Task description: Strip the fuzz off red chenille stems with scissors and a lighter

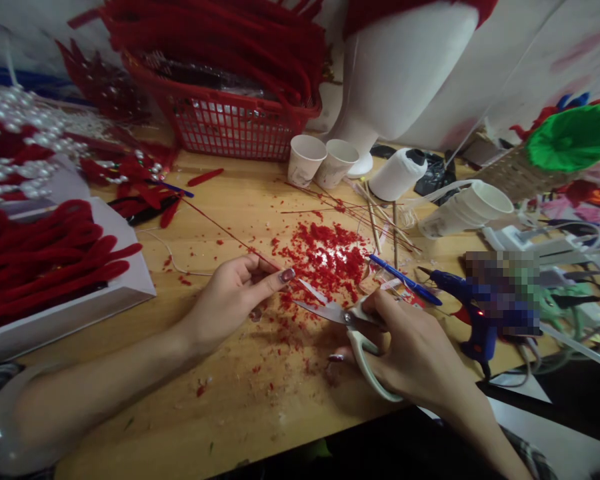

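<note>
Between thumb and fingers, my left hand (240, 293) pinches a thin red wire stem (215, 221) that runs up and to the left. My right hand (410, 340) grips white-handled scissors (365, 360), fingers through the loops. The scissor blades are parted and point left, close to my left thumb and the near end of the stem; whether they touch it I cannot tell. Beyond the blades lies a heap of red fuzzy clippings (325, 257), with more crumbs scattered on the wooden table (180, 413).
A white box of red fuzzy stems (147, 283) stands left. Behind are a red basket (230, 127), paper cups (305, 160), a thread cone (399, 175) and a white mannequin form (400, 73). Near my right hand are a blue pen (405, 280) and a blue glue gun (480, 333).
</note>
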The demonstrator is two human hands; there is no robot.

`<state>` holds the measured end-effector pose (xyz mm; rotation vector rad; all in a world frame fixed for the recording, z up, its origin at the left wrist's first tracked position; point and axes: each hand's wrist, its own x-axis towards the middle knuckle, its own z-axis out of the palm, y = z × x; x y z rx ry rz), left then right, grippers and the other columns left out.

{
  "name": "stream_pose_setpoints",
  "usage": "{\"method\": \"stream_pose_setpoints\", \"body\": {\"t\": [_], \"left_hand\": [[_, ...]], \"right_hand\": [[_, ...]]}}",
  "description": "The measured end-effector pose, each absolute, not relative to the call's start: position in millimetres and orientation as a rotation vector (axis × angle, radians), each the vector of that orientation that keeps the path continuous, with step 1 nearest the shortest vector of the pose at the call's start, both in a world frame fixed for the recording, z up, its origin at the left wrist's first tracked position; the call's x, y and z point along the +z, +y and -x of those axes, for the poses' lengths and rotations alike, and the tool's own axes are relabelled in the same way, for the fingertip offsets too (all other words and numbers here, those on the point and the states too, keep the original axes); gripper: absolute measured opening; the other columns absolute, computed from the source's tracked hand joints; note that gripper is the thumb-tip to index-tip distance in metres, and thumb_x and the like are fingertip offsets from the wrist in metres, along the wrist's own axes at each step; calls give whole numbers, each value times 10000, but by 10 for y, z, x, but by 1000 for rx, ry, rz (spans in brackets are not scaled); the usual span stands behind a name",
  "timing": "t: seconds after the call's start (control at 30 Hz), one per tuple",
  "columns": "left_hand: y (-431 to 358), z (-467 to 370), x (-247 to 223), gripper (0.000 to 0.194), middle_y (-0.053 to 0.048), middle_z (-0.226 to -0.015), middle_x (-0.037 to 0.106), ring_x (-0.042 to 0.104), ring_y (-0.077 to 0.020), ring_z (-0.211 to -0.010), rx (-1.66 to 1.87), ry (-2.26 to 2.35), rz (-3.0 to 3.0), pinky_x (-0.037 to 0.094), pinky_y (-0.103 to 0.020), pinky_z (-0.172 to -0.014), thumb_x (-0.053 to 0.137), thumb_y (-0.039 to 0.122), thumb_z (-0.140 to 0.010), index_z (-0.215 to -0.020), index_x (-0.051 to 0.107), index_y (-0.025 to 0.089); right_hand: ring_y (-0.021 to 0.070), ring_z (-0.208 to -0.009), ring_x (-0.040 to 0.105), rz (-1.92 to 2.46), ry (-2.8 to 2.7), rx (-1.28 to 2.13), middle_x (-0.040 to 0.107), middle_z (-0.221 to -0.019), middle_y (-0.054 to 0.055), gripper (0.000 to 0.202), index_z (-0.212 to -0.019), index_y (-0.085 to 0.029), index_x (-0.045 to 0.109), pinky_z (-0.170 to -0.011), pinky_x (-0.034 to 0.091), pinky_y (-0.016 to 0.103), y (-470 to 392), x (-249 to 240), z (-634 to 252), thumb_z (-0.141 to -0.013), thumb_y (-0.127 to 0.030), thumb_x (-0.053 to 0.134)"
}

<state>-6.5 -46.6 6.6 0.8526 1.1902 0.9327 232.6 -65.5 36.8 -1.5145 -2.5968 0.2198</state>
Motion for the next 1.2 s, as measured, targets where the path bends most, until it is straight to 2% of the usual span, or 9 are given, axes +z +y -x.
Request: {"method": "stream_pose_setpoints", "body": {"t": [0.17, 0.77, 0.93, 1.2], "left_hand": [[-464, 65, 68, 334, 2, -662, 599, 485, -83, -522, 918, 1206, -864, 370, -190, -433, 742, 432, -685, -799, 608, 148], [-470, 60, 64, 304, 11, -623, 589, 460, -73, -485, 949, 1178, -854, 359, -190, -424, 748, 405, -686, -775, 608, 150], [-464, 72, 54, 291, 19, -607, 579, 457, -73, -486, 940, 1162, -864, 366, -190, -430, 742, 395, -702, -780, 602, 152], [-465, 75, 50, 279, 23, -620, 563, 461, -79, -491, 935, 1160, -860, 360, -198, -429, 737, 392, -703, -779, 601, 161]], "right_hand": [[160, -580, 532, 1515, -2583, 207, 573, -682, 6, 377, -803, -223, 410, -524, 353, 254, -657, 355, -2335, -726, -489, 665], [150, -555, 506, 1544, -2599, 230, 566, -676, 4, 360, -794, -230, 380, -516, 338, 250, -652, 346, -2333, -739, -459, 652], [149, -548, 504, 1549, -2599, 212, 561, -669, -3, 324, -793, -234, 365, -510, 333, 247, -655, 341, -2338, -739, -394, 642], [145, -533, 502, 1572, -2587, 230, 567, -662, -2, 299, -783, -234, 377, -501, 318, 247, -653, 341, -2333, -737, -389, 629]]}}
